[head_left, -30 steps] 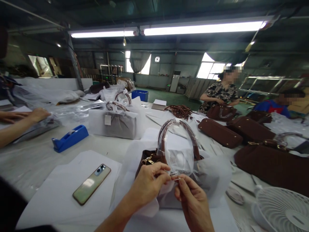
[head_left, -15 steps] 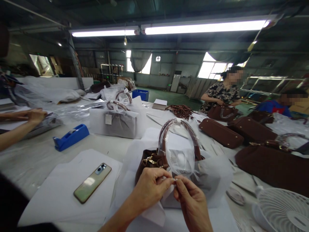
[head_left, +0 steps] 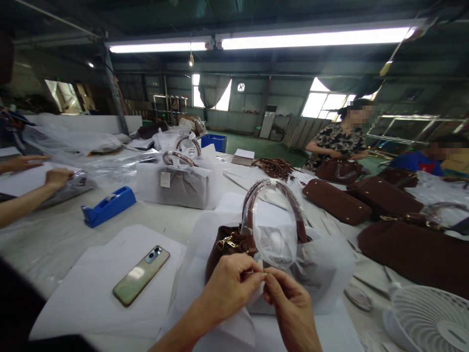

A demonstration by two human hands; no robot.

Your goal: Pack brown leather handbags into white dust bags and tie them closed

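A brown handbag [head_left: 216,254] stands in front of me, partly wrapped in white tissue paper [head_left: 326,278]. Clear plastic film covers its two upright handles [head_left: 251,215], and a gold clasp shows at its left end. My left hand [head_left: 234,281] and my right hand [head_left: 287,298] meet at the bag's near side, just below the handles. Thumb and forefinger of each are pinched together, fingertips almost touching. A small whitish bit shows between them, too small to name.
Left of the bag, a phone [head_left: 142,276] lies on white paper sheets [head_left: 88,293], with a blue tape dispenser [head_left: 109,206] behind. A wrapped handbag [head_left: 176,188] stands further back. At right are brown bags [head_left: 337,200] and a white fan [head_left: 432,318]. Co-workers' hands [head_left: 58,178] are at far left.
My hands stay pinched at nearly the same spot, with only slight finger movement. The co-worker's hands at far left have shifted over the paper there.
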